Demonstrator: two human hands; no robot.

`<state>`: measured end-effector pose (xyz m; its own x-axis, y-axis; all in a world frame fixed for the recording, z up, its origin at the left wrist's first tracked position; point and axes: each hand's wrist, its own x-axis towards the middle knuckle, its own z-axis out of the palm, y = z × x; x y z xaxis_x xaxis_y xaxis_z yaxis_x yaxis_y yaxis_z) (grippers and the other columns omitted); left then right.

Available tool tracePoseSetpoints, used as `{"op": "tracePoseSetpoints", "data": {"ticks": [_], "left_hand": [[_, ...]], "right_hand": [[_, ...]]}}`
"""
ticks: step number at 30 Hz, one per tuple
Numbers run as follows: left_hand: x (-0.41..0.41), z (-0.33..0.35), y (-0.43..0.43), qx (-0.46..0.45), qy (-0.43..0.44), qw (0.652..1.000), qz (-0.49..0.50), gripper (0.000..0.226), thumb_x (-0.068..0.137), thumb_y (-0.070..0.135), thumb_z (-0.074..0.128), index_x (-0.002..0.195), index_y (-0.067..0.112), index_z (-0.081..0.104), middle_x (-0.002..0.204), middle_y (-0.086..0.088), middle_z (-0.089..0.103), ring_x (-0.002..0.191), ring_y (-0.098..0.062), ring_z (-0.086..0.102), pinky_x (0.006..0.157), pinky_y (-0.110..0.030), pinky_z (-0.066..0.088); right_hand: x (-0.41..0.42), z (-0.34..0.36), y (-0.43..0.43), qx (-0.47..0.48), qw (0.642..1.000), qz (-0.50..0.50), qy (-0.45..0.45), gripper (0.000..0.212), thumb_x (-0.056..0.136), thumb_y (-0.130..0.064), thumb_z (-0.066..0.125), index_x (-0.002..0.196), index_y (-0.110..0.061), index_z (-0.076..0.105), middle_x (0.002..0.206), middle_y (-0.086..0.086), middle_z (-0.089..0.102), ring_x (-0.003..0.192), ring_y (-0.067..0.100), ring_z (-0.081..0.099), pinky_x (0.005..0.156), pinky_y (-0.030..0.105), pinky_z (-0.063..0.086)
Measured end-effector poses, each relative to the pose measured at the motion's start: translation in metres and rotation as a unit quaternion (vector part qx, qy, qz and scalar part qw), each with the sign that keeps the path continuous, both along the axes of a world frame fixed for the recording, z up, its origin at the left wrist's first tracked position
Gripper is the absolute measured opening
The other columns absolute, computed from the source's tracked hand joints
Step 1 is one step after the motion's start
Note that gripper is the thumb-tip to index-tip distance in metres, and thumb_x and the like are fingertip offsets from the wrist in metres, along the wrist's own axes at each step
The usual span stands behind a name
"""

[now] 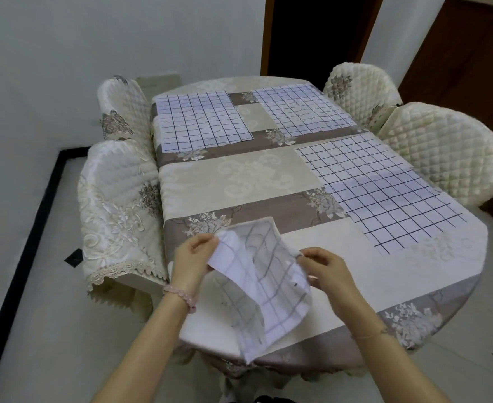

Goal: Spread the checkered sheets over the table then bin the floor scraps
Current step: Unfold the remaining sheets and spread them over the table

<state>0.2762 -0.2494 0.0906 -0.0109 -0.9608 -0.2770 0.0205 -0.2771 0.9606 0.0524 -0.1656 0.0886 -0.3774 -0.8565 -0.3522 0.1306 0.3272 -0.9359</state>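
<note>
Both hands, left [194,258] and right [325,270], pinch a folded checkered sheet [264,282] over the table's [341,257] near end, pulling apart to unfold it. Probably bound for the bare patch underneath.

table [239,181] under cream and taupe floral cloth, three checkered sheets flat on it, far-left sheet [203,120], far-right sheet [303,110], larger right sheet [382,190] reaching the right edge, all apart, near-left area bare cloth, pale floor [65,330] around

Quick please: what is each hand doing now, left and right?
Left hand: closed on the folded checkered sheet.
Right hand: closed on the same sheet.
</note>
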Motion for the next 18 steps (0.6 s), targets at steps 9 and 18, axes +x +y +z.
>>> {"op": "tracePoseSetpoints", "data": {"ticks": [9,18], "left_hand": [[0.033,0.001,-0.054,-0.073,-0.178,0.981,-0.001,0.008,0.085,0.018,0.066,0.086,0.01,0.067,0.077,0.005,0.059,0.075,-0.008,0.05,0.056,-0.002,0.036],[0.047,-0.07,-0.008,0.243,-0.018,0.962,-0.127,0.022,0.091,0.02,0.059,0.099,0.0,0.064,0.085,-0.011,0.075,0.073,-0.019,0.071,0.065,-0.029,0.058]], "right_hand": [[-0.065,-0.007,-0.017,0.028,0.997,0.044,0.062,0.014,0.085,-0.025,0.067,0.081,-0.014,0.075,0.055,-0.014,0.061,0.047,-0.001,0.052,0.047,0.013,0.042],[-0.091,-0.057,-0.037,0.069,0.994,0.003,0.087,0.022,0.089,-0.016,0.062,0.07,-0.021,0.072,0.077,-0.015,0.07,0.062,-0.011,0.065,0.051,0.004,0.047]]}}
